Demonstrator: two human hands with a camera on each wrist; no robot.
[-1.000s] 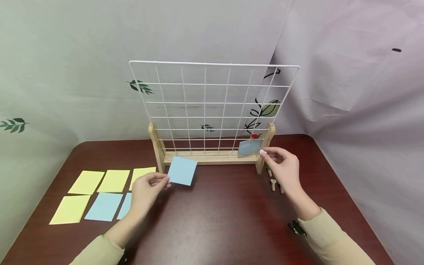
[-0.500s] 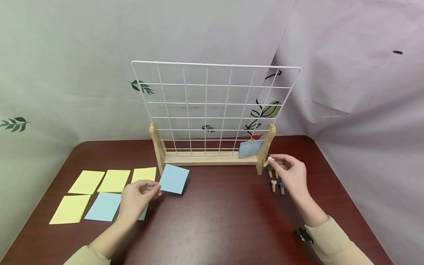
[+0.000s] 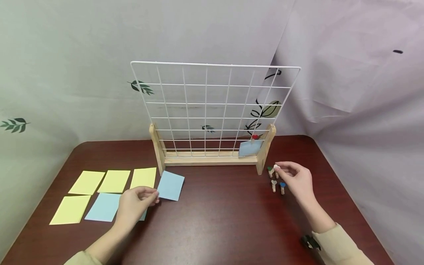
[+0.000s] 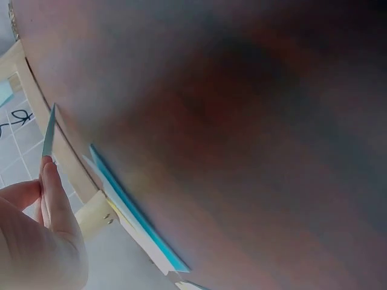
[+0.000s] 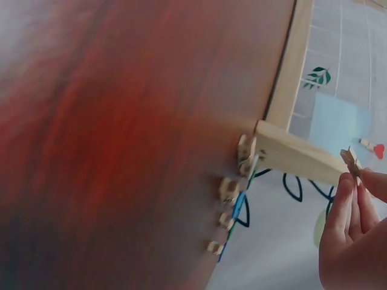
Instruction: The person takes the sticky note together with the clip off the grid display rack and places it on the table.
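Note:
My left hand [image 3: 134,206] pinches a light blue paper note [image 3: 170,186] by its left edge; the left wrist view shows the note [image 4: 49,130] edge-on between thumb and fingers. Between thumb and fingertips of my right hand [image 3: 298,182] is a small wooden clothespin [image 5: 349,162] with a white head. Close below that hand lie several more clothespins, one with a blue head [image 3: 282,185] and one with a pale heart head [image 3: 274,183]. On the white wire grid [image 3: 206,103], a red-headed clothespin [image 3: 254,137] holds another blue note [image 3: 250,148] at the lower right.
Wooden feet and a crossbar [image 3: 212,161] support the grid at the back of the dark red table [image 3: 212,228]. Yellow notes [image 3: 87,182] and blue notes [image 3: 103,207] lie in two rows at the left, partly behind my left hand. A pale curtain [image 3: 212,33] hangs behind.
My left hand has drawn left and nearer with the blue note. My right hand has moved away from the grid's lower right corner, rightward and nearer, to over the loose clothespins, still holding its clothespin.

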